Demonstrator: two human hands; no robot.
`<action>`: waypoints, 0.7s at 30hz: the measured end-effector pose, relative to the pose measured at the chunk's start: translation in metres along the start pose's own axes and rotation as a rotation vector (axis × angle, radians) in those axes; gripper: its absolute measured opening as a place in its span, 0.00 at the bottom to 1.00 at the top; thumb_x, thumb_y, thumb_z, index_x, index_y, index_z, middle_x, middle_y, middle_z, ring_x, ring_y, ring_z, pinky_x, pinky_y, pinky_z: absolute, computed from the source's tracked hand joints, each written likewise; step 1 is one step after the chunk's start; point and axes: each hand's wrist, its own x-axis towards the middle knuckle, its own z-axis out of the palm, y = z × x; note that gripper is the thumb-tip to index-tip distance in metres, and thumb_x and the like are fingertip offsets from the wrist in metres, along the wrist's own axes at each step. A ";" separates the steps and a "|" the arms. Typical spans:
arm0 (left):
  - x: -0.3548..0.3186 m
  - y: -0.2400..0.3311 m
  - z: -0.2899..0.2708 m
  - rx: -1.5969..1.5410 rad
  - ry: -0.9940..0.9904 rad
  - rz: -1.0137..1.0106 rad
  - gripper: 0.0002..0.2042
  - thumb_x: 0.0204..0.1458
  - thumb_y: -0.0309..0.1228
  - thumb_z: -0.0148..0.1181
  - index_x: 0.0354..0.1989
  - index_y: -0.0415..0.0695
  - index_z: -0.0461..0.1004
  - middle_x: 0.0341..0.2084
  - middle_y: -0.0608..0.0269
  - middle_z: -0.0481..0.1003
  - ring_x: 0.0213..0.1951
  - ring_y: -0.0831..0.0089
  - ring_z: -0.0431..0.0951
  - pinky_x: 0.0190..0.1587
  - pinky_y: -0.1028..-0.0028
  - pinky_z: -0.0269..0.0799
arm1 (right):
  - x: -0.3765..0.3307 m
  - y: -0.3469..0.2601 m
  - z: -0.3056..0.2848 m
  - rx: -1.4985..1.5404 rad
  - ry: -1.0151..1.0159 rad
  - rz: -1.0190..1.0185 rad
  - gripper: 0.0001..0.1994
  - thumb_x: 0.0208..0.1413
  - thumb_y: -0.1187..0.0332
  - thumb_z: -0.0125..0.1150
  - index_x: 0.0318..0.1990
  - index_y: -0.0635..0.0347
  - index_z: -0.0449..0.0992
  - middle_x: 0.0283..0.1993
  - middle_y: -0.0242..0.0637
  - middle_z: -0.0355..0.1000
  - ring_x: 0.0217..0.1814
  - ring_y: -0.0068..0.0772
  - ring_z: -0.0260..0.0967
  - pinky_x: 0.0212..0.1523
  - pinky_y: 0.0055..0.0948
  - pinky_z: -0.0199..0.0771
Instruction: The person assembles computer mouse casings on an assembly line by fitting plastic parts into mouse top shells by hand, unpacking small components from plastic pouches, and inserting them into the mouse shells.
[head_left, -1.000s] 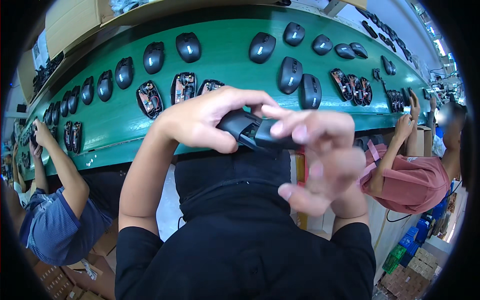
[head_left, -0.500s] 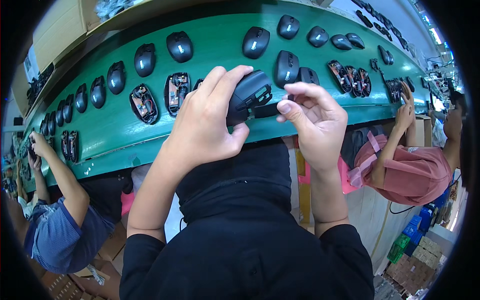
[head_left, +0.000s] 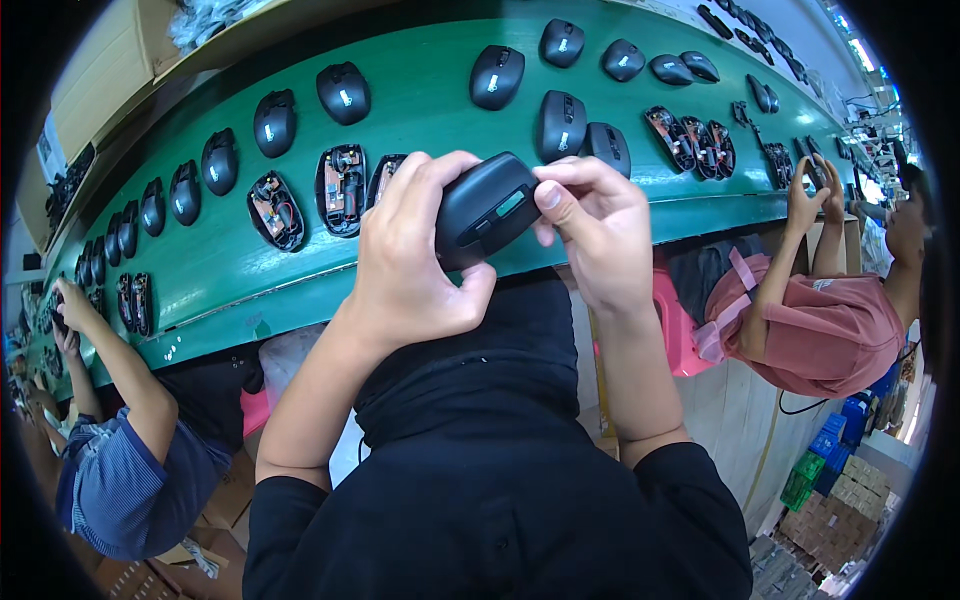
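Mouse (head_left: pixel 480 200) is at green bench (head_left: pixel 420 100), left fingers (head_left: pixel 427 190) clasping, right fingers (head_left: pixel 566 210) seemingly pinching it.

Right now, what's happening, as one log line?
left grip: holding black mouse shell | right grip: at its edge | green bench: black mice, open mouse halves

At left on the table (head_left: pixel 412 120), open mouse halves (head_left: pixel 342 190) lie before the mice (head_left: pixel 343 93); one co-worker (head_left: pixel 145 485) is at left, another co-worker (head_left: pixel 820 325) at right.
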 end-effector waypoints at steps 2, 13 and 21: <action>0.000 -0.002 0.002 -0.004 0.025 0.030 0.33 0.28 0.22 0.64 0.53 0.37 0.72 0.34 0.50 0.71 0.34 0.49 0.74 0.36 0.60 0.74 | 0.006 0.004 -0.004 0.345 -0.095 0.248 0.13 0.63 0.74 0.71 0.53 0.68 0.81 0.41 0.35 0.78 0.35 0.22 0.74 0.35 0.22 0.76; -0.003 -0.007 -0.010 0.196 -0.068 0.372 0.23 0.38 0.22 0.68 0.48 0.49 0.78 0.33 0.60 0.68 0.30 0.64 0.74 0.26 0.67 0.70 | -0.010 -0.005 0.020 -0.410 -0.243 -0.317 0.24 0.40 0.79 0.78 0.48 0.63 0.77 0.43 0.40 0.80 0.42 0.35 0.82 0.45 0.31 0.81; -0.003 -0.010 -0.006 0.192 -0.129 0.407 0.24 0.36 0.23 0.68 0.48 0.45 0.76 0.35 0.57 0.68 0.32 0.59 0.75 0.30 0.63 0.73 | -0.009 -0.003 0.014 -0.456 -0.290 -0.352 0.30 0.41 0.77 0.74 0.57 0.61 0.75 0.48 0.44 0.81 0.50 0.45 0.84 0.49 0.38 0.83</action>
